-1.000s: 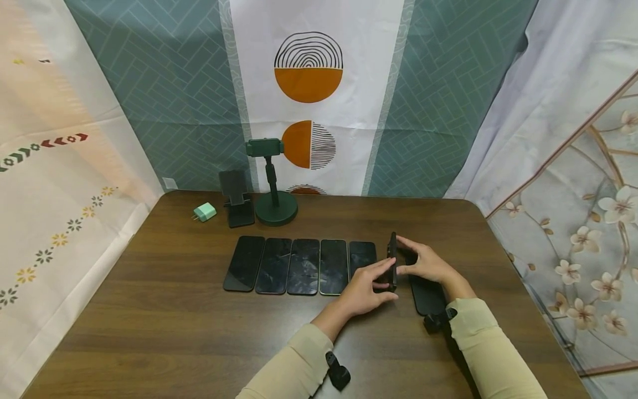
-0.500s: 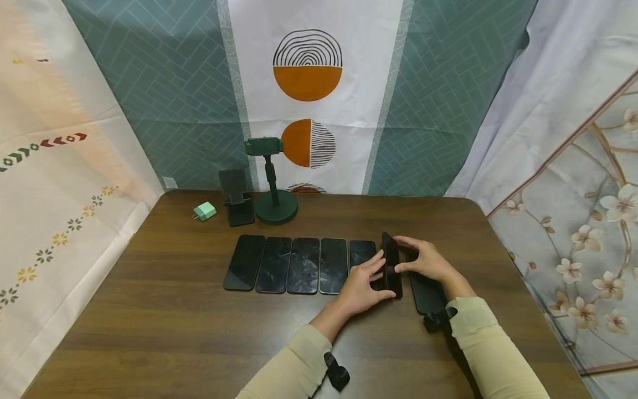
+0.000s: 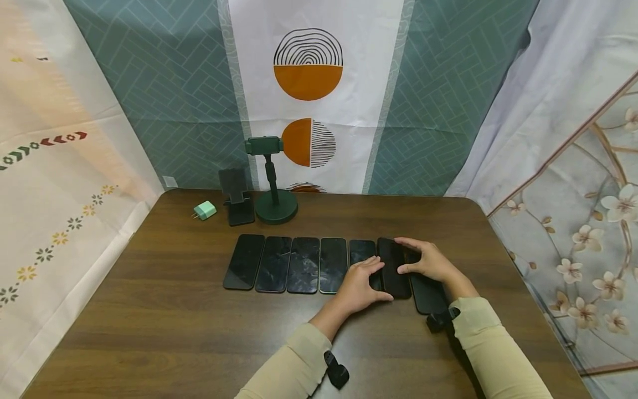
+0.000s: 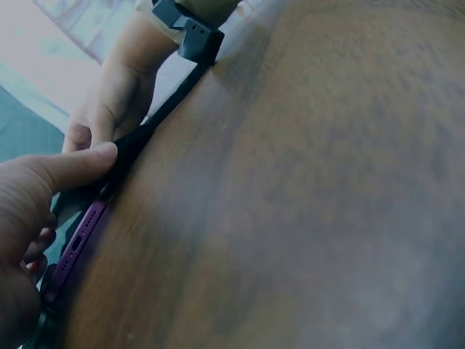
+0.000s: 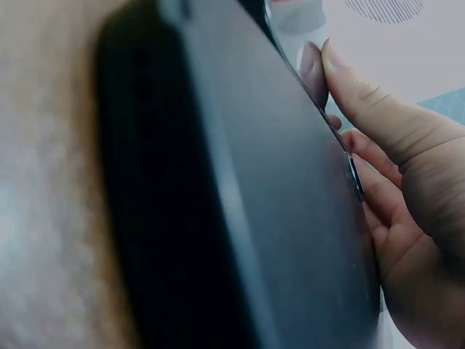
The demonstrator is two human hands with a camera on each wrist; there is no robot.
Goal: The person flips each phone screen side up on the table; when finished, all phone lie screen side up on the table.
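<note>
A black smartphone (image 3: pixel 395 272) lies nearly flat at the right part of a row of dark phones, between both hands. My left hand (image 3: pixel 358 289) has its fingers along the phone's left edge and its thumb at the near edge. With the thumb at the right edge and the index finger at the far corner, my right hand (image 3: pixel 430 262) holds the other side. Beside it, under the right hand, rests another dark phone (image 3: pixel 428 295), which looms large in the right wrist view. In the left wrist view a purple phone edge (image 4: pixel 76 243) with a port shows below my thumb.
Several more phones, such as the leftmost phone (image 3: pixel 244 262), lie side by side. Behind them stand a dark green round-based stand (image 3: pixel 276 208) and a black folding phone stand (image 3: pixel 238 199). A pale green charger plug (image 3: pixel 205 210) lies at the back left of the wooden table (image 3: pixel 174 327).
The phone has turned from standing on its long edge to lying face up beside the row. Both hands have stayed close around it, with little movement.
</note>
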